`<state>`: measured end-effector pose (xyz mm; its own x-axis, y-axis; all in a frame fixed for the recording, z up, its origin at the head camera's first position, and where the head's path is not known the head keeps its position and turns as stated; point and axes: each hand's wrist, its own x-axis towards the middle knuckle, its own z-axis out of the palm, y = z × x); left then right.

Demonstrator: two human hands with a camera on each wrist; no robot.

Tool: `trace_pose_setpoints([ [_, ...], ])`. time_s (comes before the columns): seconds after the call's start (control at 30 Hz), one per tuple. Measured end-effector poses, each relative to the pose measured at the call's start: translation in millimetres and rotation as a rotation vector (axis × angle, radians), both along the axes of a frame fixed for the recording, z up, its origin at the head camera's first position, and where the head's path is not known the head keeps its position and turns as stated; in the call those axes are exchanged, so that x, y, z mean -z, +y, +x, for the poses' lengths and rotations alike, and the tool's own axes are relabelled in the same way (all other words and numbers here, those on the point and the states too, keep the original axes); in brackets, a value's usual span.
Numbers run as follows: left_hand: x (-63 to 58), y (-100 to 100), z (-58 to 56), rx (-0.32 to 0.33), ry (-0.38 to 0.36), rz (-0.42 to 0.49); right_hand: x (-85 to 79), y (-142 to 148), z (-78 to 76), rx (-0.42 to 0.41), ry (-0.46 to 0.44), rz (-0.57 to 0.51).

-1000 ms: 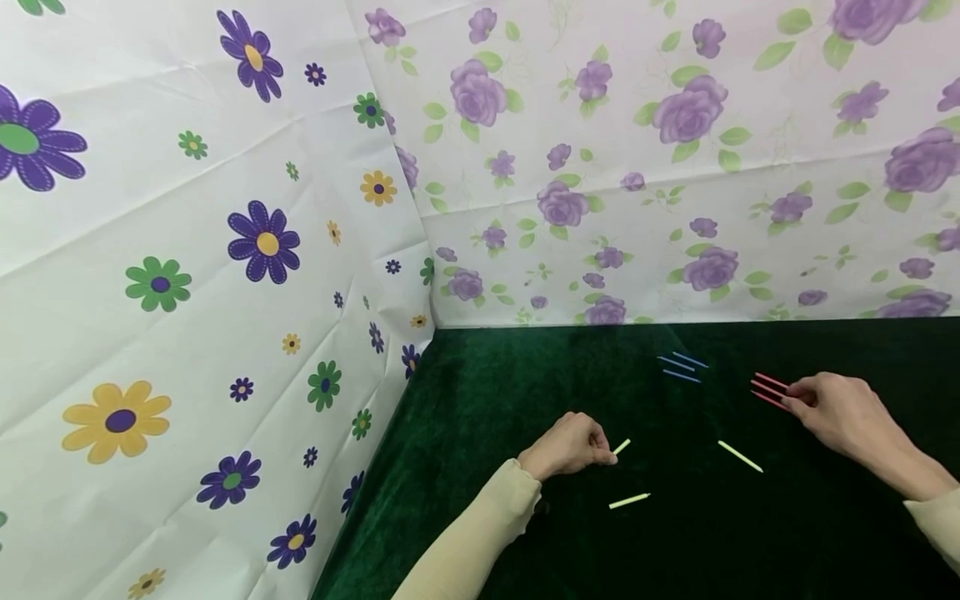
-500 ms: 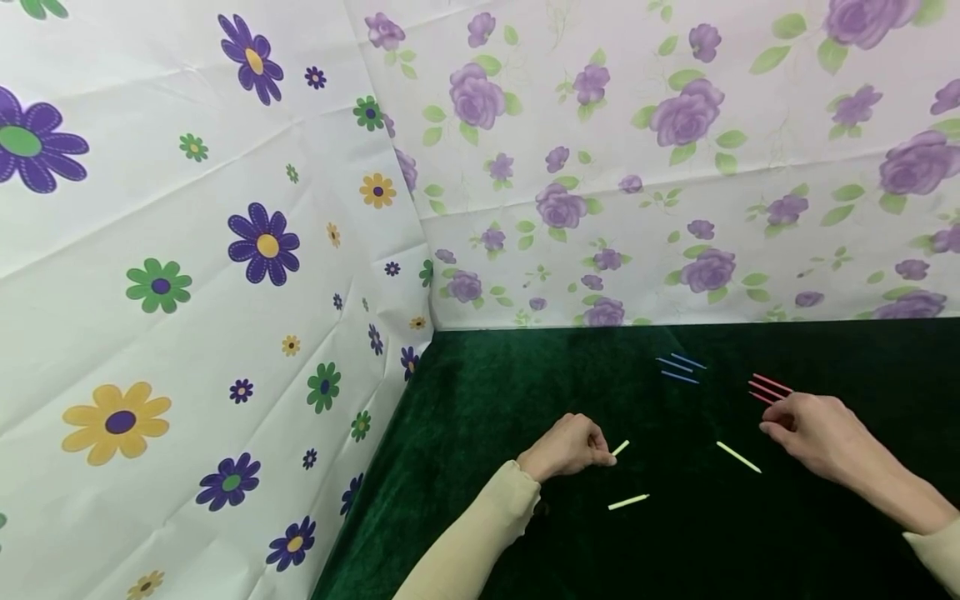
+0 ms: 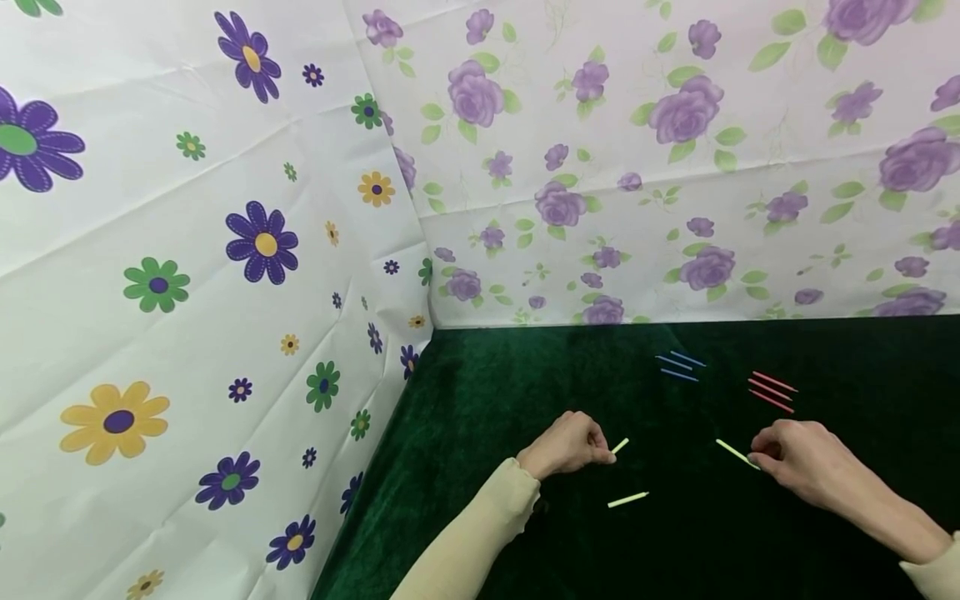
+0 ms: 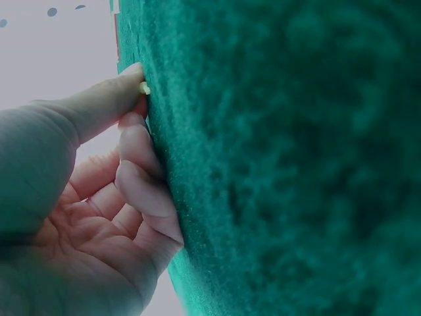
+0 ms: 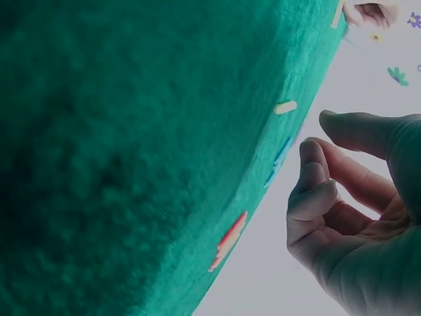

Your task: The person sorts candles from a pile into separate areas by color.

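My left hand (image 3: 566,446) pinches a short, thin yellow stick (image 3: 621,446) between thumb and fingertips, low at the green cloth. In the left wrist view only the stick's small end (image 4: 145,88) shows by the thumb. My right hand (image 3: 806,462) hovers at the near end of another yellow stick (image 3: 731,450) lying on the cloth. Its thumb and forefinger stand apart, with nothing between them in the right wrist view, and this yellow stick (image 5: 285,106) lies just beyond. A third yellow stick (image 3: 627,500), with a small pointed tip, lies nearer the person.
Three thin blue sticks (image 3: 679,367) lie side by side toward the back of the dark green cloth (image 3: 510,375). Right of them are three red sticks (image 3: 772,392) in a row. Flowered sheets (image 3: 525,250) stand behind and at the left.
My right hand has left the red sticks and come nearer, down to the end of the right yellow stick. The left hand keeps its place and its pinch.
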<state>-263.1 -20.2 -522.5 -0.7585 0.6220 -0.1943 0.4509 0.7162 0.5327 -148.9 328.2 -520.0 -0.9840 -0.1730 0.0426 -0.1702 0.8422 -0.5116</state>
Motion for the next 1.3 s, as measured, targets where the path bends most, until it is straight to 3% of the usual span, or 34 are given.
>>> trace_pose_setpoints([
  [0.47, -3.0, 0.9, -2.2, -0.002, -0.04, -0.002, 8.6, -1.3, -2.7, -0.01, -0.09, -0.007],
  [0.83, -2.9, 1.8, -3.0, 0.027, -0.001, -0.041, 13.2, -1.5, -4.0, -0.054, -0.088, -0.01],
  [1.3, -0.3, -1.4, -0.2, 0.071, 0.052, -0.007, 14.3, -5.7, -2.7, -0.043, -0.071, 0.016],
])
